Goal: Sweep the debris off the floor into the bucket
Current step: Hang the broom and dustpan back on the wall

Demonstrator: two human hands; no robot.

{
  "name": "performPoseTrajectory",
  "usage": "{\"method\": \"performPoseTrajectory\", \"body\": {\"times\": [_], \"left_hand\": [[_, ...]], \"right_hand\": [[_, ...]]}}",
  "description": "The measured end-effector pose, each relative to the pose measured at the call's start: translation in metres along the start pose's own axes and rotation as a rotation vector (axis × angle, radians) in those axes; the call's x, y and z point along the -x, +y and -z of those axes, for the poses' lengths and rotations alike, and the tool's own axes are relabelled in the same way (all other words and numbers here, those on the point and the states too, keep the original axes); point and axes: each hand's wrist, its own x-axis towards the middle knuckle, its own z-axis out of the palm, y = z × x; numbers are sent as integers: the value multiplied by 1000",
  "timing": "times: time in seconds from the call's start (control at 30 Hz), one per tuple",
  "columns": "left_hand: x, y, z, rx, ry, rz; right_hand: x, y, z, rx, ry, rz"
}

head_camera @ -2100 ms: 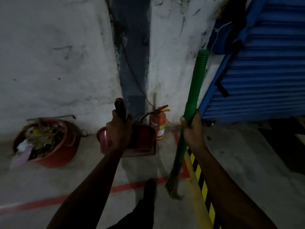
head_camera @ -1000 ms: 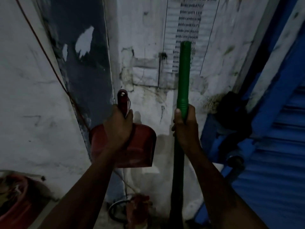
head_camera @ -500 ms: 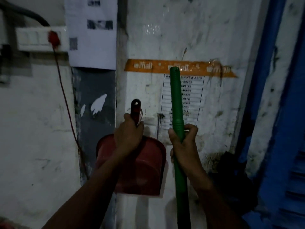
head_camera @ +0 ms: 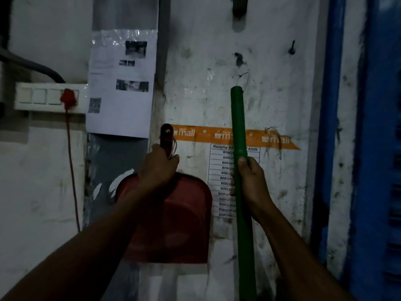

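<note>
Holding both tools raised against the wall, the person looks up at it rather than at the floor, so neither debris nor bucket is in view and I cannot say where they lie. The left hand [head_camera: 159, 168] has its grip closed around the dark handle of the red dustpan [head_camera: 171, 218], fingers curled just below the handle's hanging hole, with the pan hanging downward, flat to the wall. The right hand [head_camera: 251, 183] has its grip wrapped around the green broom handle [head_camera: 237, 118], thumb up along the shaft, which stands nearly upright; its bristles are out of view below. A thin wire loop [head_camera: 244, 78] sits at the handle's top end.

Taking the orange tape strip [head_camera: 275, 140] as landmark: the dustpan handle's tip touches its left end, the broom handle crosses its middle, and a small wall hook [head_camera: 292, 48] sits above its right end, with a darker peg [head_camera: 239, 5] higher still. A printed list [head_camera: 225, 181] hangs just below the strip, behind the broom.

Raised this way, with loop and hole near the hooks, the tools seem meant for hanging up, which suggests the sweeping is finished.
</note>
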Motion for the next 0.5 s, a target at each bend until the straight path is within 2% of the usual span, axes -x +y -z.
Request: {"method": "performPoseTrajectory", "body": {"times": [0.13,0.23,0.5], "left_hand": [[-32,7,20,69,-54,-80],[-54,16,30,1,-44,-123],[-109,58,43,47,-46,-197]], "right_hand": [[-22,-25,-16,21,69,54],[-39,-46,-26,75,123,142],[-106,-97,-37,112,170,256]]}}
